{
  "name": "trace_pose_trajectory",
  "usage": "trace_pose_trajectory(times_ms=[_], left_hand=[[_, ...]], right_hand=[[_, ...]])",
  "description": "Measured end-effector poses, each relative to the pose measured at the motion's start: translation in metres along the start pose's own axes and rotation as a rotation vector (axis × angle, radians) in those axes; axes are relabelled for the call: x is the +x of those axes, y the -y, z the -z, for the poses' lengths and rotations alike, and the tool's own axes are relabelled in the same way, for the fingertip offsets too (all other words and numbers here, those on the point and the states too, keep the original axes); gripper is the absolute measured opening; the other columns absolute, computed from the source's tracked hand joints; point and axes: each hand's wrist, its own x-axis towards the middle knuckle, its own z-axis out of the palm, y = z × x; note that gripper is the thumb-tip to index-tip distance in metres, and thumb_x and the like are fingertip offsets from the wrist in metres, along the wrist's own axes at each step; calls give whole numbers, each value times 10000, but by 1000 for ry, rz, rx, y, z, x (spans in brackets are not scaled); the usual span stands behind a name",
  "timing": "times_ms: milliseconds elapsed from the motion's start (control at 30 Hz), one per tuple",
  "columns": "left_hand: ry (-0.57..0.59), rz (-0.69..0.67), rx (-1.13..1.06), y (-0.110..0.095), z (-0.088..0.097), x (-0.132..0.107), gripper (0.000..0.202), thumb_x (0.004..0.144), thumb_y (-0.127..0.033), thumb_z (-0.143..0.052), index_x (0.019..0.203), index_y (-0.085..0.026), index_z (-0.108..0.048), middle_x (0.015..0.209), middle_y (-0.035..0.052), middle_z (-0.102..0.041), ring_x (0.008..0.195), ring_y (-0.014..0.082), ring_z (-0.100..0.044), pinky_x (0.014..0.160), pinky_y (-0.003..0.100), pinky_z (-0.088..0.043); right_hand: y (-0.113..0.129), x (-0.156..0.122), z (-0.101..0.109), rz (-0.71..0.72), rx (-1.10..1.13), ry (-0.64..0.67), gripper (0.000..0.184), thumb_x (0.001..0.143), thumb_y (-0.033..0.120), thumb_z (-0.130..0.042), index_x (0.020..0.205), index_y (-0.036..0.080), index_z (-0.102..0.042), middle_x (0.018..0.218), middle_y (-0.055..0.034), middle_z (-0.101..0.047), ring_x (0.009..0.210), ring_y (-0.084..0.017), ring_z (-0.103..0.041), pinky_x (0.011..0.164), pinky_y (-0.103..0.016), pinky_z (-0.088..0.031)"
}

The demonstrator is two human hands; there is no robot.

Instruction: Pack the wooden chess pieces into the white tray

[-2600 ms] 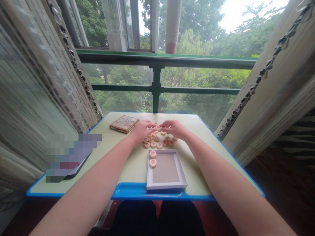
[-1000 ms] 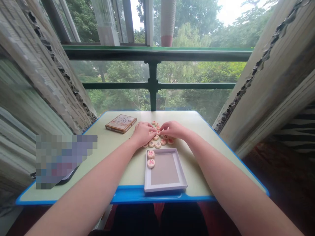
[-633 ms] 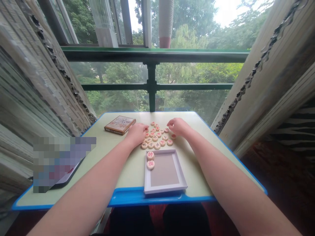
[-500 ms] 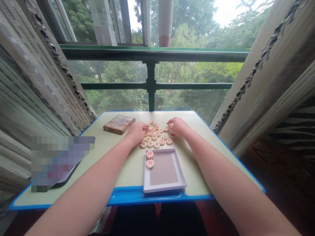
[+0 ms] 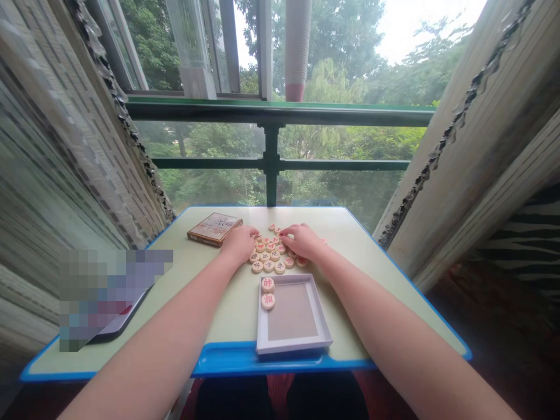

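Round xiangqi pieces (image 5: 275, 255) with red or black characters lie in a loose cluster on the pale table. My left hand (image 5: 240, 242) rests at the cluster's left edge, its fingertips by the nearest pieces. From the right, my right hand (image 5: 301, 240) reaches over the cluster, fingers stretched down onto the pieces and covering some. I see no piece lifted in either hand. In front of the cluster is a shallow white box tray (image 5: 326, 326). Two red-marked pieces stand in its left column, an upper one (image 5: 268, 284) and a lower one (image 5: 268, 301).
A patterned box lid (image 5: 214, 227) lies beyond my left hand. A phone-like device (image 5: 118, 321), partly blurred out, is at the left. The table (image 5: 363, 280) has a blue rim. A green railing (image 5: 196, 111) and window stand behind, with curtains (image 5: 437, 151) on both sides.
My right hand has moved left, from the cluster's right side to over its middle. My left hand stays by the left edge. The whole view has shifted slightly.
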Motion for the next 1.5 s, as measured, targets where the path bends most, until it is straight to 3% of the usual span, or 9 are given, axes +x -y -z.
trace_pose_trajectory(times_ms=[200,367,500,633,767,933,1167,1367,1500], left_hand=[[-35,-146,-14,-7,0,-1,339,741,-150,-438,952,-203,-698,1054,78,-636,1006,234,-545,933,365,-411],[-133,-116,-11,-7,4,-1,391,679,-59,-415,886,-213,-708,1002,60,-648,972,239,-543,897,378,-432],[-114,-139,-25,-11,8,-4,339,720,-102,-422,887,-201,-700,970,61,-658,949,228,-560,889,364,-440],[-75,-206,-67,-17,9,-7,261,770,-207,-466,916,-180,-681,975,71,-656,948,228,-566,900,369,-431],[-83,-284,-126,-20,9,-9,250,772,-315,-552,956,-181,-656,980,71,-653,961,228,-560,896,370,-429],[-154,-329,-207,-20,9,-6,292,802,-296,-554,1072,-196,-605,938,53,-669,921,199,-572,881,351,-430],[-179,-365,-186,-19,11,-8,227,798,-331,-566,959,-205,-666,892,49,-678,865,193,-585,825,325,-448],[-240,-365,-218,-20,16,-10,231,821,-316,-541,965,-207,-685,904,60,-687,869,191,-603,809,306,-458],[-235,-351,-249,-23,19,-13,236,823,-320,-537,974,-220,-688,904,56,-692,852,186,-616,795,299,-469]], right_hand=[[5,3,-2,-43,-36,-16,271,821,350,-480,881,188,-690,895,-82,-689,935,-243,-511,768,-298,-366],[6,3,-4,-44,32,-17,287,789,294,-524,1027,202,-657,972,-67,-681,945,-242,-519,820,-312,-368],[4,4,-6,-79,113,-36,260,757,279,-568,977,195,-677,953,-64,-683,964,-230,-532,841,-302,-375],[1,4,-3,-92,253,-91,211,741,293,-598,898,184,-687,907,-51,-680,888,-183,-571,803,-273,-397],[5,1,5,-131,535,-101,285,728,390,-616,881,156,-668,872,-61,-667,774,-142,-592,683,-236,-426],[12,-2,7,-120,749,-43,320,685,378,-662,907,149,-630,802,-45,-663,682,-118,-579,584,-209,-418],[15,-3,7,-145,932,1,311,658,388,-674,856,156,-617,800,-46,-679,704,-129,-591,551,-206,-402],[18,-7,19,-148,962,-27,261,681,340,-641,859,150,-651,861,-57,-675,788,-136,-587,615,-221,-418],[16,-9,26,-14,824,-23,278,648,273,-661,897,150,-661,862,-48,-666,703,-105,-547,627,-226,-420]])
